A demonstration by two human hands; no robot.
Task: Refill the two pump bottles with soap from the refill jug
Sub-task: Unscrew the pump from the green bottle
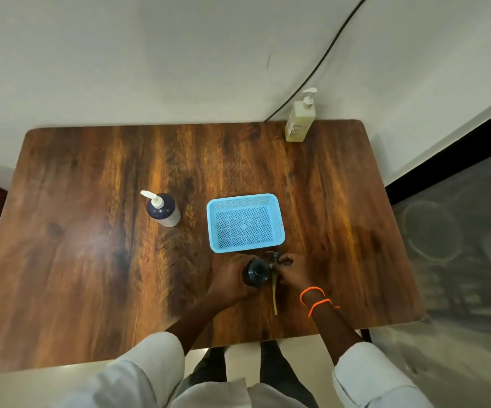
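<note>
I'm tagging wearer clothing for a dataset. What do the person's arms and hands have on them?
Both arms wear pale, off-white sleeves pushed up past the forearms: left sleeve, right sleeve. The right wrist carries two bright orange braided cord bracelets. The left hand and right hand are bare: no gloves, rings or watch visible.

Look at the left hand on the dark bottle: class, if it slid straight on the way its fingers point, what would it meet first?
The left hand grips the dark bottle, fingers pointing away and slightly right. Beyond the bottle, the blue basket likely comes first, though depth is hard to judge.
</note>
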